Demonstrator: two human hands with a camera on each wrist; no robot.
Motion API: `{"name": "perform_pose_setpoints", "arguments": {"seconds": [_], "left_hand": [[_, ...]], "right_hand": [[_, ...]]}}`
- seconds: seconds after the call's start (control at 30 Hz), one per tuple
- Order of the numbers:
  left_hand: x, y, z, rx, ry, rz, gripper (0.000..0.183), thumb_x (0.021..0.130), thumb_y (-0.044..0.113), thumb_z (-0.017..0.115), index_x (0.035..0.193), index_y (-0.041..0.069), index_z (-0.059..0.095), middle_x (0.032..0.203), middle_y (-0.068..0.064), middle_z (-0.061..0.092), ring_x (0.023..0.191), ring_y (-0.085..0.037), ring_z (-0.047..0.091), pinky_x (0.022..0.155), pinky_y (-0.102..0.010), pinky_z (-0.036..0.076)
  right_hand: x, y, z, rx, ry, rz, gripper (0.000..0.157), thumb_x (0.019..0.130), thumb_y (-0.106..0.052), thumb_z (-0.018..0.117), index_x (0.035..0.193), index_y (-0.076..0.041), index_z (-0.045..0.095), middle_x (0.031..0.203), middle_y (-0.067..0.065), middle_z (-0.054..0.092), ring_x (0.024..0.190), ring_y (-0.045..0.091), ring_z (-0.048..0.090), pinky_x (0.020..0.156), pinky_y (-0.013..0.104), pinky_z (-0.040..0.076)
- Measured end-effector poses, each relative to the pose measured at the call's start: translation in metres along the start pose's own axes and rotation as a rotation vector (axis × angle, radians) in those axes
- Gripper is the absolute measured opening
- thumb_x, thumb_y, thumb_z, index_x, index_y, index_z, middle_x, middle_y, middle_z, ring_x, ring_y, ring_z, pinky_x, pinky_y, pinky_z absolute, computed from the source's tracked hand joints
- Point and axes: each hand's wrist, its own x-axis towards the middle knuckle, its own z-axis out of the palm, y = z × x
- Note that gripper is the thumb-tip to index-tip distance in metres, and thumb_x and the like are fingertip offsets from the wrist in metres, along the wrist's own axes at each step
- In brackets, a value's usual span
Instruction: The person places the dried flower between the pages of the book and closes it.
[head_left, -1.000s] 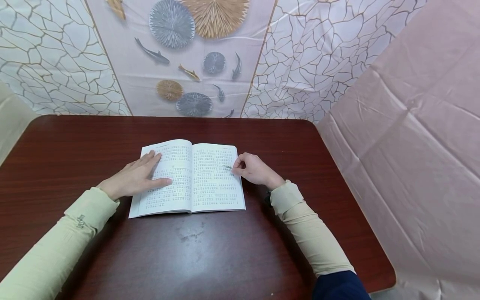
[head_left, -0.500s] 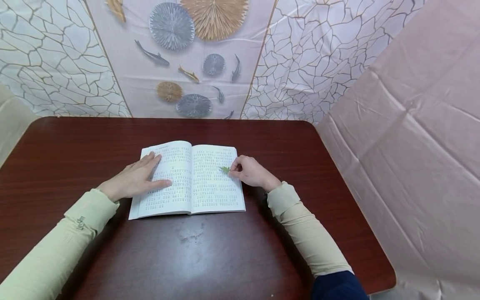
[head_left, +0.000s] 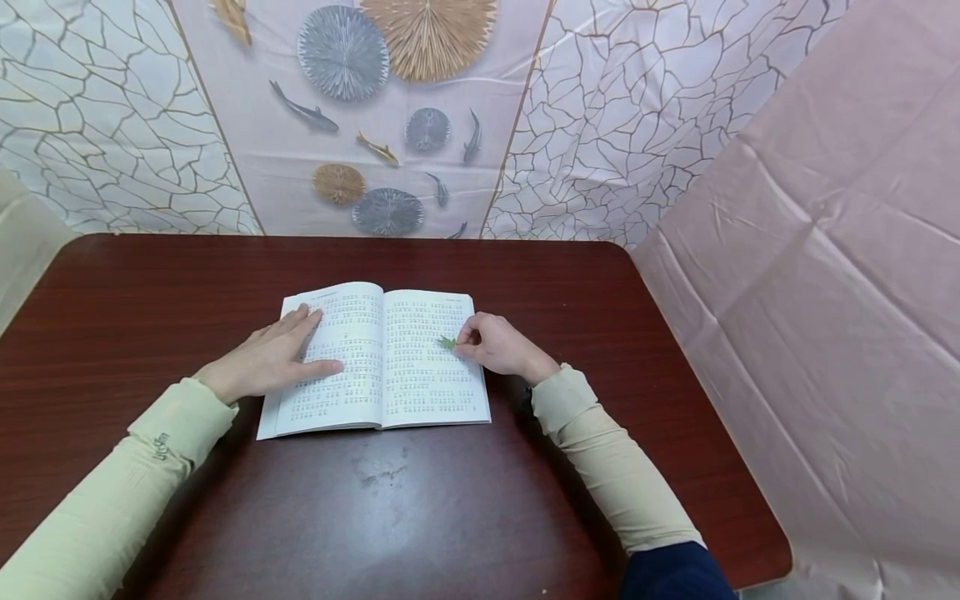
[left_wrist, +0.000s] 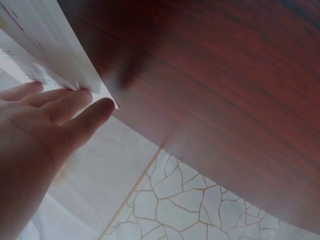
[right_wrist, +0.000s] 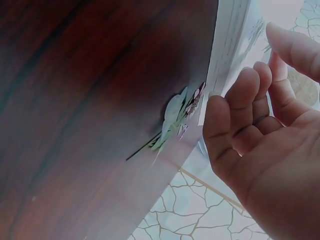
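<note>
An open book (head_left: 420,392) with printed pages lies on the dark red table. My left hand (head_left: 273,354) rests on the left page, fingers spread and thumb out toward the spine. In the left wrist view, the left fingertips (left_wrist: 102,107) lie along the page's outer side. At the book's right side, my right hand (head_left: 501,343) pinches a small green leaf (head_left: 446,342) between thumb and fingertips. The leaf, pointed and lobed, overlaps the right page near its outer edge. Its pinched end is hidden by the fingers.
In the right wrist view, a small bunch of cut sprigs (right_wrist: 175,117), with a pale green leaf and purple flowers, lies on the table (right_wrist: 75,125) beside the book. Patterned cloth (head_left: 600,125) hangs behind the table, and plain pinkish cloth (head_left: 810,250) at the right.
My right hand has shifted slightly left over the right page, and the leaf has turned so its green face shows more. The left hand stays in place on the book.
</note>
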Motion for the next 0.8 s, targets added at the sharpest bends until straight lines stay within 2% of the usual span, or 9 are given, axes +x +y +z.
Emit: {"name": "perform_pose_setpoints", "arguments": {"seconds": [0.8], "left_hand": [[0.0003,-0.0004,0.0000,0.000,-0.002,0.006,0.107,0.087,0.074,0.047,0.153,-0.005,0.016,0.157,-0.030,0.010,0.144,-0.045,0.011,0.107,-0.069,0.016]], "right_hand": [[0.0026,-0.0021,0.0053,-0.044,0.008,-0.017,0.008,0.090,-0.014,0.071,0.086,-0.010,0.065,0.084,0.001,0.060,0.072,0.016,0.054,0.061,0.025,0.045]]}}
